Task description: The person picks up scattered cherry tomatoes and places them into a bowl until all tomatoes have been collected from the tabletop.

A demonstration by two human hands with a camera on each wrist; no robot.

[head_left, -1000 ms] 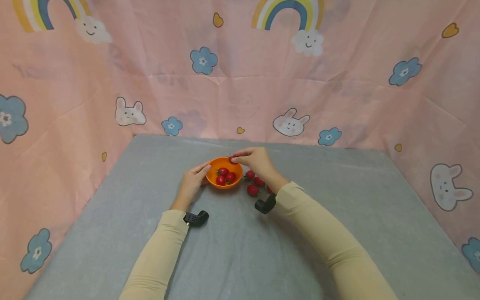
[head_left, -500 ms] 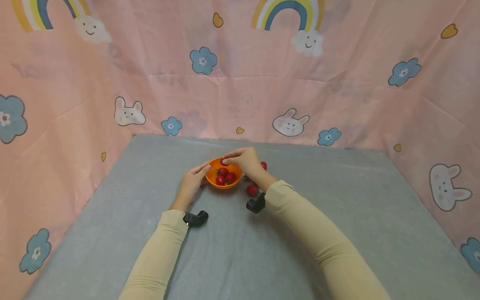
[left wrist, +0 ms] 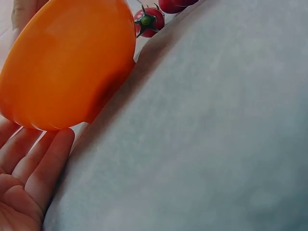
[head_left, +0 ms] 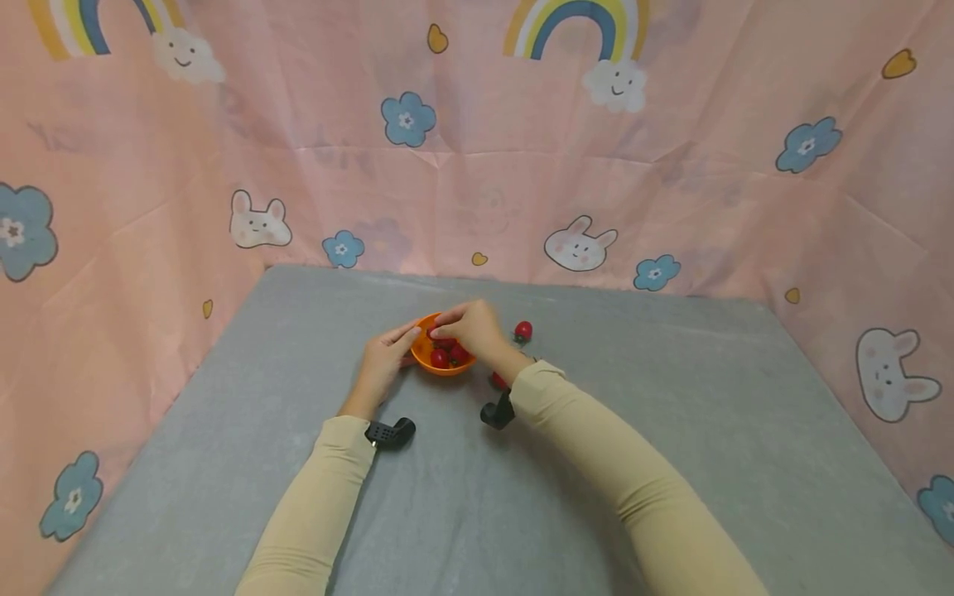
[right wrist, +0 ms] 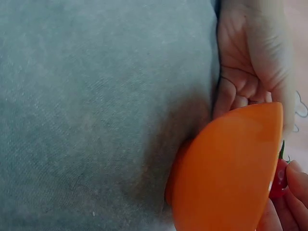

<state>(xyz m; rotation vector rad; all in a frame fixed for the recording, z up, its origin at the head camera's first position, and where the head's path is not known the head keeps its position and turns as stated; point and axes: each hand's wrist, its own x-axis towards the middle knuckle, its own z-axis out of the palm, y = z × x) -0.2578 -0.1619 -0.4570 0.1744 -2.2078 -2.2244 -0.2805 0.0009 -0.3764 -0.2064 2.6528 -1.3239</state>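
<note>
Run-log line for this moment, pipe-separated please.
left hand: grips orange bowl by rim | right hand: pinches cherry tomato at bowl mouth | in bowl: other cherry tomatoes | on gray cloth: loose cherry tomatoes

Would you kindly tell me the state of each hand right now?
Left hand: holding the bowl by its side.
Right hand: closed, pinching a tomato.

Bowl (head_left: 423, 349) interior partly covered by right hand (head_left: 475, 329); pinched tomato (right wrist: 279, 180) mostly masked by its fingers in head view. Second tomato (head_left: 498, 380), below right hand, partly hidden by right arm (head_left: 589, 434). Left hand (left wrist: 29, 183) cropped by left wrist view's edge.
</note>
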